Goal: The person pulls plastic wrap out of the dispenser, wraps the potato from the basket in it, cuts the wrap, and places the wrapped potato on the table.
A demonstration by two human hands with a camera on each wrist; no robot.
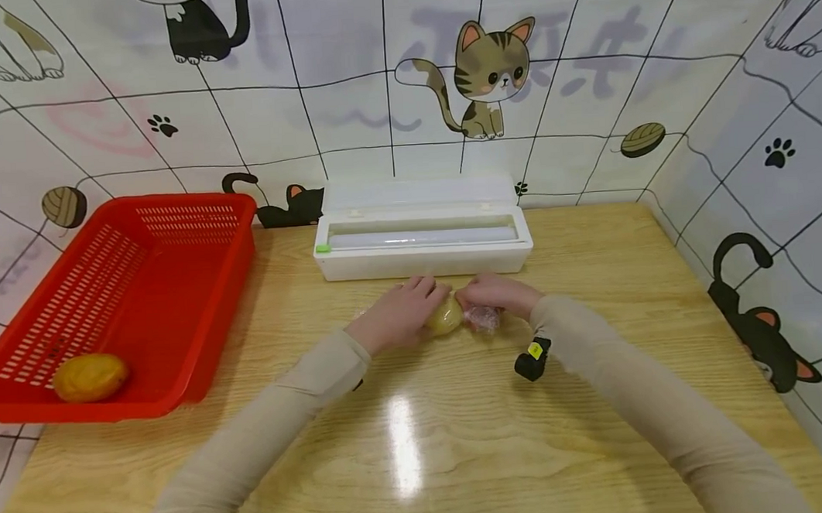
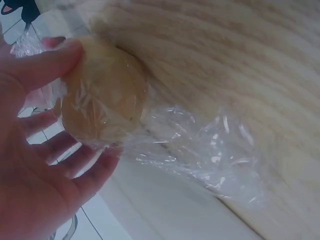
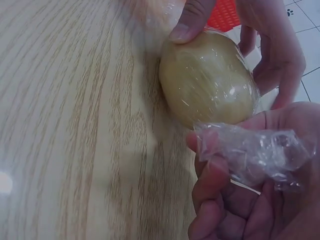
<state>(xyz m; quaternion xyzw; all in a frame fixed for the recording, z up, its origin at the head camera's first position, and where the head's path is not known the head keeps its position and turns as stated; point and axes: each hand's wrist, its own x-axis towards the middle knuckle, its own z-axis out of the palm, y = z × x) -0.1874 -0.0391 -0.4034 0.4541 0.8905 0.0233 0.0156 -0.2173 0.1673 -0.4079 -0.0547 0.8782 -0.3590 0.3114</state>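
Observation:
A yellow oval fruit [image 1: 445,317] wrapped in clear cling film lies at the middle of the table, close in front of a white box. My left hand [image 1: 405,311] holds it from the left; its thumb presses on the fruit [image 3: 210,80] in the right wrist view, with the fingers round the far side. On the other side, my right hand [image 1: 502,292] pinches the bunched end of the cling film [image 3: 255,152] between thumb and fingers. Loose crumpled film [image 2: 215,150] trails from the fruit's opposite end in the left wrist view.
The white cling film box [image 1: 421,262] stands lid-up against the back wall, a film roll [image 1: 420,237] inside. At the left, a red plastic basket [image 1: 198,329] contains another yellow fruit [image 1: 91,377]. A cat-patterned sheet [image 1: 355,112] covers the walls behind the wooden table [image 1: 462,440].

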